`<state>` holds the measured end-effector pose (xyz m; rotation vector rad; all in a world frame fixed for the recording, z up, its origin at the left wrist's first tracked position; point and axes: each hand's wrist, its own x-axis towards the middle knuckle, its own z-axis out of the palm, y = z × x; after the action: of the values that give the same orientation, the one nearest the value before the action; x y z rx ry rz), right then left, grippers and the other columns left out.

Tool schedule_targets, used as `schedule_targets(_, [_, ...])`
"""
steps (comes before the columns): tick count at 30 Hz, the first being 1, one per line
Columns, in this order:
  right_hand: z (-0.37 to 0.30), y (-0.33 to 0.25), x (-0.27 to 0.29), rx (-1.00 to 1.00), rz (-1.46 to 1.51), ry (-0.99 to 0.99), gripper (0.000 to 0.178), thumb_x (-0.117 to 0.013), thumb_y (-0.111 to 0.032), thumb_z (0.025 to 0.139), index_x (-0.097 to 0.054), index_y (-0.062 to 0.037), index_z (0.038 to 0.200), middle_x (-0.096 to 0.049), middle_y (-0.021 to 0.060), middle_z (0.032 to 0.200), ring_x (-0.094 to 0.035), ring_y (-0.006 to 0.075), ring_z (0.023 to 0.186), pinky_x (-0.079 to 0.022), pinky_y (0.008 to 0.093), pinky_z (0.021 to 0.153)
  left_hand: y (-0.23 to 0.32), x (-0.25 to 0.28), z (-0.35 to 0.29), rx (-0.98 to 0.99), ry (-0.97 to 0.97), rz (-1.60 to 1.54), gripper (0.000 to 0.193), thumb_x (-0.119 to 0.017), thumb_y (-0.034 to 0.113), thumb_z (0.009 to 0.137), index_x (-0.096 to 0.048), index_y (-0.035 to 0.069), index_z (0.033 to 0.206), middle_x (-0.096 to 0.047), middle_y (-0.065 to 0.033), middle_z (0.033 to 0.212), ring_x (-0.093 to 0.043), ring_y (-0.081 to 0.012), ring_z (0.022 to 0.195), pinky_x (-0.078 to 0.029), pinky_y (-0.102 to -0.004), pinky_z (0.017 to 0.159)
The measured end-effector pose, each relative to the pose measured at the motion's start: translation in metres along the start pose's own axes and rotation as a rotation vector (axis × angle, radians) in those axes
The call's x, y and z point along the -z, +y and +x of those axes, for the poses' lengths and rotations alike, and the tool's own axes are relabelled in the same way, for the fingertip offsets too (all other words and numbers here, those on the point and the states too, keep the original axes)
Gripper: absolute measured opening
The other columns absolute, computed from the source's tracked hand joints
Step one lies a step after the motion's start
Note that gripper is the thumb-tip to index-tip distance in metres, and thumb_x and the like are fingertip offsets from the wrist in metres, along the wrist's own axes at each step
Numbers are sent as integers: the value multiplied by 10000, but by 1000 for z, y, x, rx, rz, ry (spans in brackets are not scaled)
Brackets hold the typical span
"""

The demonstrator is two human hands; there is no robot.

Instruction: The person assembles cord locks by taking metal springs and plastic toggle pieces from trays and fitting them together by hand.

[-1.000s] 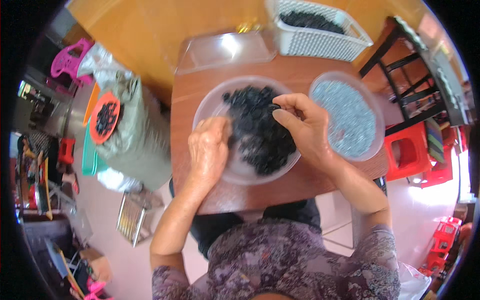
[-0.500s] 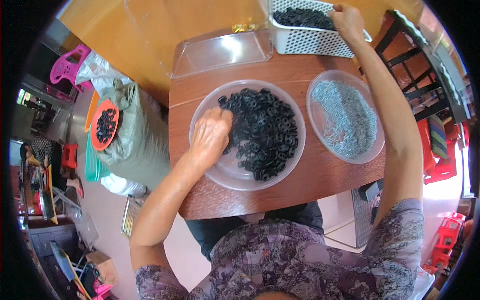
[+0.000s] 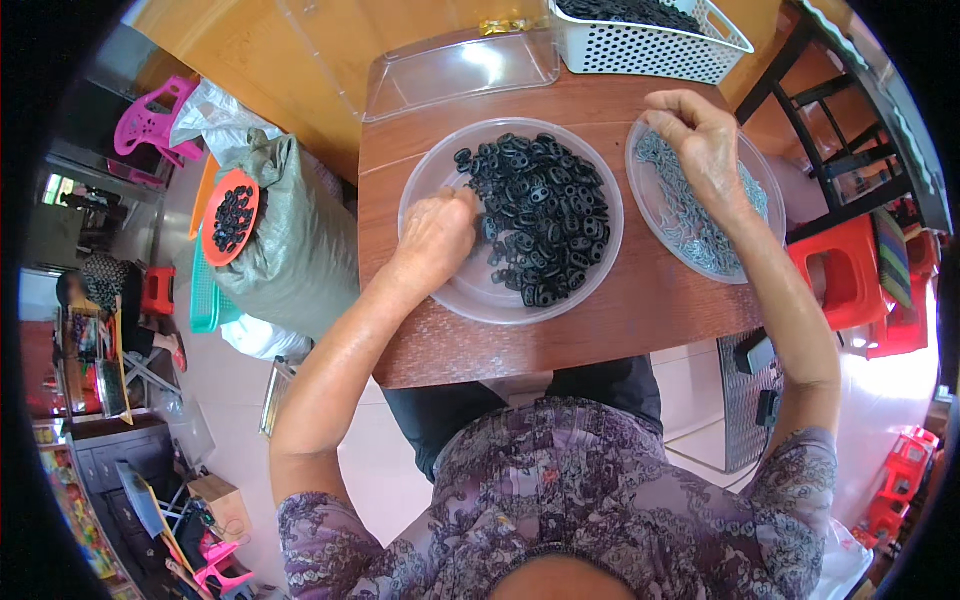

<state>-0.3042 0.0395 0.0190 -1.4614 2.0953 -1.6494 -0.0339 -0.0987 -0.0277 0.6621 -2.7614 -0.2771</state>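
Note:
My left hand (image 3: 438, 236) reaches over the left side of a round clear plastic bowl (image 3: 432, 292). Its fingers are curled together by a heap of black oval plastic pieces with holes (image 3: 548, 215); whatever they grip is hidden. Above the far part of a second clear bowl (image 3: 722, 277) hangs my right hand (image 3: 700, 145), thumb and bent fingers slightly apart, nothing visible between them. Many small silvery metal pieces, slim like screws or pins (image 3: 690, 215), fill that bowl. A white perforated basket (image 3: 655, 55) beyond it contains more black pieces (image 3: 630, 12).
The bowls stand on a brown wooden table (image 3: 560, 345). A clear plastic lid (image 3: 465, 75) lies at its far left. Beside the table, a stuffed sack (image 3: 300, 235) carries an orange-red plate (image 3: 222, 252) of black pieces. Red stools (image 3: 840, 270) and a dark wooden frame (image 3: 830, 140) are at the right.
My right hand has left the white basket and come nearer, over the bowl of metal pieces. My left hand stays at the black pieces. The whole view has shifted slightly.

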Motion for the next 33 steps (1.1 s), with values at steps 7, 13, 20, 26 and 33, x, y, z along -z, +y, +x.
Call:
schedule_targets(7, [-39, -29, 2, -87, 96, -81, 166, -620, -50, 784, -643, 40, 922, -649, 63, 785, -568, 96, 734, -458, 243, 674, 5, 26, -8, 306, 22, -384, 127, -611, 27, 710, -580, 17, 833, -621, -161, 777, -622, -318, 751, -479, -381, 650])
schedule_targets(13, [-54, -29, 2, -150, 151, -127, 139, -610, -23, 787, -652, 35, 906, -647, 48, 784, -566, 76, 723, -452, 221, 653, 36, 13, -8, -12, 137, -93, 253, -710, 89, 671, -582, 30, 881, -576, -146, 785, -586, -332, 745, -455, -413, 655])
schedule_targets(20, [-66, -23, 7, -177, 241, -101, 116, -620, -13, 779, -659, 33, 878, -649, 44, 785, -573, 71, 724, -456, 215, 664, 15, 19, -4, 28, -67, 53, 179, -669, 72, 684, -603, 44, 849, -576, -151, 797, -574, -363, 776, -448, -434, 671])
schedule_targets(26, [-74, -20, 12, -207, 278, -73, 111, -627, -6, 779, -665, 21, 879, -654, 41, 804, -580, 80, 732, -457, 212, 675, 20, 25, -6, 4, 56, -87, 207, -674, 40, 661, -615, 44, 858, -580, -131, 794, -590, -327, 784, -458, -413, 674])
schedule_targets(33, [-78, -27, 10, -273, 243, -118, 122, -612, -13, 807, -656, 20, 916, -653, 48, 827, -592, 85, 763, -453, 199, 682, 22, 13, 0, -147, 64, 29, 199, -650, -15, 645, -630, 38, 835, -574, -119, 770, -586, -307, 791, -464, -389, 674])
